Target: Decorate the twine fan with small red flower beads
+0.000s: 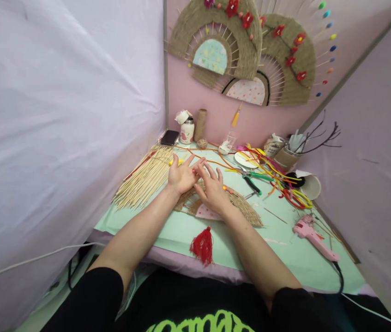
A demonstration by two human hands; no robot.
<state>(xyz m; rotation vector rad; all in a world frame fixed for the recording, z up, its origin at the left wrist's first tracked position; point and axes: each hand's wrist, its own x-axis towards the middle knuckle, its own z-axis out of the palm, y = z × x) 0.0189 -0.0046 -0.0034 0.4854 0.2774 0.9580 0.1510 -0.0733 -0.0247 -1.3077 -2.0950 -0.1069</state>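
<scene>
My left hand (182, 177) is turned palm up above the table, its fingers stretched out. A small red ball (194, 171) shows at the base of its fingers; whether it rests there or is pinched is too small to tell. Beside it, my right hand (213, 191) has its fingers spread, the tips touching or nearly touching the left fingers. Under both hands lies a fan woven of twine (247, 210), with a pink dotted centre (207, 212) and small coloured balls on it. A red tassel (202, 246) lies at the fan's near side. My hands hide part of the fan.
Thin sticks (145, 182) are piled at left. Pliers (251, 183), coloured pipe cleaners (290, 196) and a pink glue gun (315, 236) lie at right. Behind stand a jar (187, 130), twine roll (200, 124) and plastic cup (228, 144). Twine fans (247, 46) hang on the wall.
</scene>
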